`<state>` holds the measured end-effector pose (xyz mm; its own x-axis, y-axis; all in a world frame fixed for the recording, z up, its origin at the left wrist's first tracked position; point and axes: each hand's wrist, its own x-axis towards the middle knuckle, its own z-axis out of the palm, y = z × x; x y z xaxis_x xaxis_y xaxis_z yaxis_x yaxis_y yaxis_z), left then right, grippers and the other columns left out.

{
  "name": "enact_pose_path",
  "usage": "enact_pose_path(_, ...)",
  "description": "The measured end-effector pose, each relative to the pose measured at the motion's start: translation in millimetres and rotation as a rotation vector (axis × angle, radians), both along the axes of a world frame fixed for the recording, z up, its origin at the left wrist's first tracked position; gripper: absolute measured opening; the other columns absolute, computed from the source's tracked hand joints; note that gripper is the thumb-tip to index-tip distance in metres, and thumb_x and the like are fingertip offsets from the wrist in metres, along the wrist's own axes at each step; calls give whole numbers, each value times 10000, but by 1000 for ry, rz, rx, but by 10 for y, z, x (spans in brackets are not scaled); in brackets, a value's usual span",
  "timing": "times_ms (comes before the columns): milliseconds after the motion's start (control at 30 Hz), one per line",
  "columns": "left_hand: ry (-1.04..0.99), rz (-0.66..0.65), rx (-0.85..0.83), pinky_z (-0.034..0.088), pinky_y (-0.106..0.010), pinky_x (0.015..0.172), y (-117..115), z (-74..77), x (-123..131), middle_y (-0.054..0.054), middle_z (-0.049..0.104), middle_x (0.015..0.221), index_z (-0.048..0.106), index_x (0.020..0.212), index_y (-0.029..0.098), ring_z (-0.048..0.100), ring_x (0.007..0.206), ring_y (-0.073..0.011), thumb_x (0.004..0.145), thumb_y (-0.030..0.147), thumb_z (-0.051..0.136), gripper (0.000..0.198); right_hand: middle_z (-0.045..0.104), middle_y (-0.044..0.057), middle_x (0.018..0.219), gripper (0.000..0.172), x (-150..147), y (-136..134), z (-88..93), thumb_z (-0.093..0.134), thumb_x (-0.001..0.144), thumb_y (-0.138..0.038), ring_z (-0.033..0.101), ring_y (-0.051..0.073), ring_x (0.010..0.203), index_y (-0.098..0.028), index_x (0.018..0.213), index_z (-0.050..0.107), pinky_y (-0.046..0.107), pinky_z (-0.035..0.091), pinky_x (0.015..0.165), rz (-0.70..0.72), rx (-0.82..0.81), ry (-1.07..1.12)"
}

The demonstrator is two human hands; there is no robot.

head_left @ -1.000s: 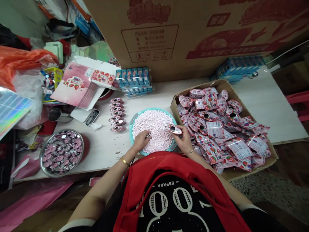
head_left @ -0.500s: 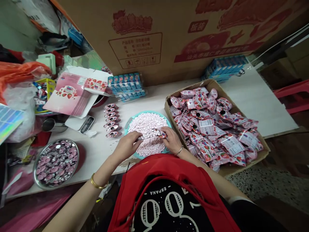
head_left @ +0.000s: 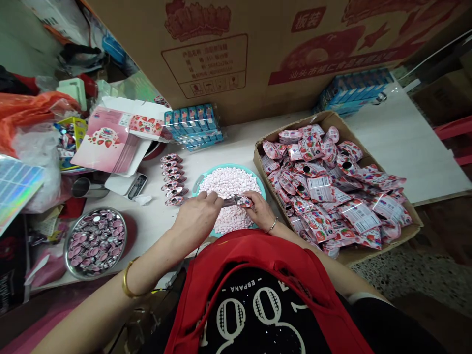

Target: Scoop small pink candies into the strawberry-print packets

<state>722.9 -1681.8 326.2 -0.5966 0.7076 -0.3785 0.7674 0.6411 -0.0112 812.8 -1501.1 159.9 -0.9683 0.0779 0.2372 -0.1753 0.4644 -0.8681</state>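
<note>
My left hand [head_left: 201, 214] is closed on a metal scoop [head_left: 229, 201] above the left part of a teal basin [head_left: 199, 183] of small pale pink candies [head_left: 230, 181]. The scoop's far end meets the mouth of a small strawberry-print pouch [head_left: 244, 201]. My right hand [head_left: 261, 211] grips that pouch at the basin's right side. Left of the basin stands a column of several similar pouches [head_left: 172, 179]. To the right, a cardboard box [head_left: 263, 177] holds many strawberry-print pouches [head_left: 320, 191] with dark openings.
A steel bowl [head_left: 96, 241] of pink and silver caps sits at the left. Beyond it lie a metal cup [head_left: 86, 188], a white tool [head_left: 127, 185] and pink printed cartons [head_left: 106, 142]. Blue packs [head_left: 191, 125] stand before a large carton [head_left: 206, 59].
My left hand has turned over, knuckles up, and the scoop now shows no candies along its length. The view has shifted slightly. My right hand still holds the pouch.
</note>
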Motion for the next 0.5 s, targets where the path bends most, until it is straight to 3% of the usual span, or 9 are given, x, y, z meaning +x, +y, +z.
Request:
enact_pose_path(100, -89, 186, 202, 429, -334, 632, -195, -96, -38, -78, 613, 856, 629, 914, 186, 578, 790, -242, 880, 244, 539, 113, 600, 103, 1122, 289, 6, -14, -27, 554, 851, -186, 578, 243, 1066, -214, 1135, 510, 412, 471, 939, -38, -100, -2)
enact_pose_path(200, -311, 550, 571, 388, -279, 580, -298, -434, 18, -29, 599, 740, 625, 962, 175, 536, 654, -171, 846, 448, 600, 297, 599, 88, 1101, 283, -3, -67, -38, 567, 856, -203, 594, 233, 1027, -225, 1132, 507, 405, 488, 907, -72, -174, 22)
enact_pose_path(267, -486, 790, 784, 363, -257, 540, -240, -719, 121, -15, 581, 671, 629, 885, 154, 506, 598, -146, 803, 551, 618, 405, 594, 86, 1105, 300, -29, -124, -29, 558, 845, -173, 590, 234, 1035, -233, 1133, 503, 413, 492, 906, -76, -166, 67)
enact_pose_path(367, -599, 1005, 981, 375, -243, 539, -23, -1043, 292, -26, 608, 683, 638, 833, 144, 507, 592, -132, 767, 602, 629, 463, 567, 101, 1172, 396, -100, -226, 1, 527, 797, -98, 544, 252, 1126, -243, 1164, 492, 461, 471, 961, -10, -60, 189)
enact_pose_path(500, -510, 1139, 1153, 391, -233, 552, 141, -1185, 341, -22, 607, 700, 621, 902, 144, 509, 594, -123, 712, 562, 700, 466, 533, 119, 1229, 458, -202, -394, 65, 498, 779, -65, 488, 272, 1205, -240, 1202, 476, 523, 444, 1007, 72, 29, 296)
